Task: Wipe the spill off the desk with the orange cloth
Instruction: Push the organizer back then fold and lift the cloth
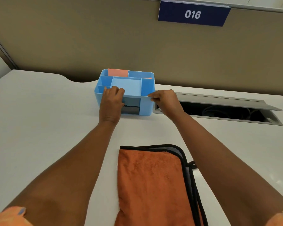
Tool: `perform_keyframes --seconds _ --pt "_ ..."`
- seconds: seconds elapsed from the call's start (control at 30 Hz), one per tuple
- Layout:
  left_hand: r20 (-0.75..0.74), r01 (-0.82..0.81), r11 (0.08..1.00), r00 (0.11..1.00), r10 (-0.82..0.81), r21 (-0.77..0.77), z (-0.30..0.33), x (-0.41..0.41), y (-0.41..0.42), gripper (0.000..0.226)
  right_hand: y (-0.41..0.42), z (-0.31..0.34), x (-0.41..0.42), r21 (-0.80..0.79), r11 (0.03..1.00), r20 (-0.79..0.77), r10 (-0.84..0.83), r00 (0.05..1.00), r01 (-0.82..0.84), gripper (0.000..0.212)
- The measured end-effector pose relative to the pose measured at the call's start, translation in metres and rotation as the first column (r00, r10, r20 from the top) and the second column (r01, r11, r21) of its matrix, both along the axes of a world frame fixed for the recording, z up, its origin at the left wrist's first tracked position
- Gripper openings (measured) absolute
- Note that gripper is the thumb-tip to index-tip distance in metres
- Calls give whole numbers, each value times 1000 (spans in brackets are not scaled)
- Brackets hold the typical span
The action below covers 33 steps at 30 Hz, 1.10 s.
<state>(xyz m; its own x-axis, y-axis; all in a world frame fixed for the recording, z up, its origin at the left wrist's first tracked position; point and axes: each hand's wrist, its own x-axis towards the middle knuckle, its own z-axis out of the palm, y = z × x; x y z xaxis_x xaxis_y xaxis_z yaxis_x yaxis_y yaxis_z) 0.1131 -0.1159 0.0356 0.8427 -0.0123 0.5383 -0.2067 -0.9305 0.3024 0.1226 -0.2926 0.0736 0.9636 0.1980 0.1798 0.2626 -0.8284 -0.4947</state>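
Lying folded, orange cloth [151, 185] runs lengthwise toward blue organizer [147, 88].

Both forearms, bare, extend forward and converge slightly toward the far end. Left hand [111, 103]: palm down, back of the hand uppermost, fingers [116, 90] curled over at the knuckles, wrist nearly straight. Right hand [166, 101]: just beside the left and level with it, rotated inward, thumb and forefinger pinched together and pointing toward the left hand, remaining fingers folded beneath. The hands are apart.
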Motion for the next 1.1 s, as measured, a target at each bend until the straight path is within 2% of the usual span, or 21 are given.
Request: perform_keyframes --seconds 0.23,0.43,0.53,0.6,0.7,0.77,0.87,0.93,1.03,1.1 --pt "-42 -24 996 999 21 -83 1 3 -8 30 -5 -2 7 4 1000 1 -22 1000 22 28" --pt "-105 -15 992 994 2 -126 8 0 -9 34 -2 -5 4 -43 999 -27 -5 1000 4 33" --pt "-131 -5 990 991 -14 -142 11 0 -8 35 -5 -6 -4 -78 996 -70 33 997 -38 52" --pt "-143 33 992 988 -51 -121 12 -3 -5 42 -9 -4 -16 -21 998 -55 53 997 -54 67" --pt "-109 75 997 991 -77 -25 1 -17 2 63 -14 -7 -41 167 980 -15 -108 994 109 65" --pt "-54 52 997 997 -55 -50 -11 -36 5 64 -20 -16 -61 187 959 -90 -201 976 214 54" --pt "-90 -18 990 996 5 -142 -25 -69 7 52 -35 -30 -101 122 923 -266 -323 908 364 50" --pt "-149 -52 983 988 26 -174 -29 -88 8 42 -40 -36 -128 34 911 -362 -372 854 411 63" --pt "-194 -84 966 980 36 -245 -28 -110 11 31 -29 -43 -162 -135 939 -457 -341 821 315 92" --pt "-206 -109 955 977 53 -274 -21 -125 12 28 -21 -44 -177 -228 936 -439 -346 829 269 103"
